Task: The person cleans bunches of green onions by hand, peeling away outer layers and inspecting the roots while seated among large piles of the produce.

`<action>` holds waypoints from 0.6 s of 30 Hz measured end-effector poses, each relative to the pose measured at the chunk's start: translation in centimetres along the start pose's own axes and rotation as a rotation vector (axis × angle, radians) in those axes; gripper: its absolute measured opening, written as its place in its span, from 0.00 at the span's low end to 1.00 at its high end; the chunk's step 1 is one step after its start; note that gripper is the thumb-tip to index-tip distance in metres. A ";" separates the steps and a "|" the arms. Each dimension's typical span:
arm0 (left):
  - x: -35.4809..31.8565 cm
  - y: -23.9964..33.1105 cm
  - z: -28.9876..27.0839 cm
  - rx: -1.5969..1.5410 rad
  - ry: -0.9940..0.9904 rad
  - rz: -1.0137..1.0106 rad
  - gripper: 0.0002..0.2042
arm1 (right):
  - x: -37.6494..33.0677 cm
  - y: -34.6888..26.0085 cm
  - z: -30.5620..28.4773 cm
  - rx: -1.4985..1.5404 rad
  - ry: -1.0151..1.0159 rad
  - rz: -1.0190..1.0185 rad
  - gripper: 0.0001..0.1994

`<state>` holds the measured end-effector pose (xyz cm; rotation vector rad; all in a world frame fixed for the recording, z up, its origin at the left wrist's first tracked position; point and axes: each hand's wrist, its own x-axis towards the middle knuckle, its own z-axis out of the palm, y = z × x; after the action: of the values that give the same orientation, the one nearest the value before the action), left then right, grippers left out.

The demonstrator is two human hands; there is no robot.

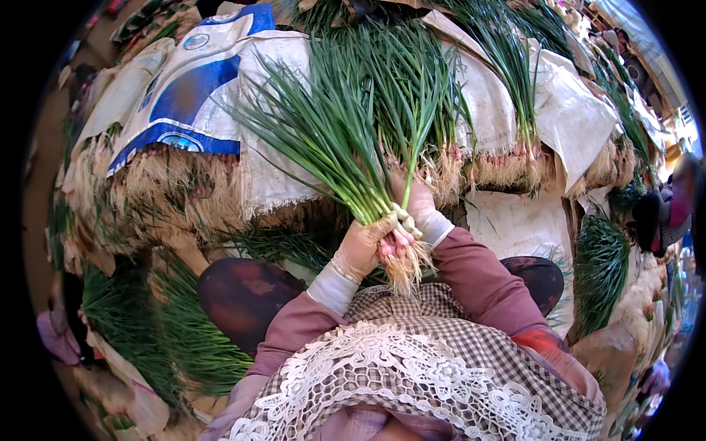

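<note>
A bunch of spring onions (pixel 360 187) with long green leaves, pinkish-white bulbs and pale stringy roots is held in front of my lap. My left hand (pixel 359 246), in a pale glove, wraps round the stems just above the bulbs. Close beside it on the right, my right hand (pixel 418 197) is closed round a few stalks that stand apart from the main bunch; its fingers are partly hidden. The leaves fan up and left over a heap of more spring onions (pixel 338 88), whose roots hang toward me.
White sacking (pixel 276 147) and a blue-and-white printed sack (pixel 195 88) cover parts of the heap. Green leaves (pixel 195 323) lie at my left, with another bundle (pixel 601 253) at the right. My knees (pixel 246 305) flank the bunch. Another person (pixel 673 209) appears at the far right edge.
</note>
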<state>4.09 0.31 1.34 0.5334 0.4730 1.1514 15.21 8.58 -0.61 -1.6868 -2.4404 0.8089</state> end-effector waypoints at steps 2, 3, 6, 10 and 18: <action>0.1 1.3 1.0 0.053 -0.075 0.006 0.11 | -1.1 0.3 0.5 -0.141 -0.635 0.064 0.20; 0.1 1.8 1.0 0.105 -0.064 -0.010 0.12 | -1.7 0.8 1.1 0.082 -0.646 0.061 0.19; 1.0 0.9 -0.2 0.000 -0.064 -0.050 0.12 | -3.8 5.9 4.2 0.760 -0.653 0.072 0.17; 1.1 -0.6 -2.6 -0.194 -0.005 -0.172 0.12 | -3.7 3.8 -1.8 1.367 -0.512 0.328 0.12; 1.3 -0.8 -1.6 -0.069 0.119 -0.133 0.12 | -2.6 2.5 -5.2 0.685 0.214 0.176 0.08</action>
<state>4.17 1.52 -0.54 0.3692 0.5611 1.0712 20.12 8.91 3.31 -1.6017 -1.6160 1.2265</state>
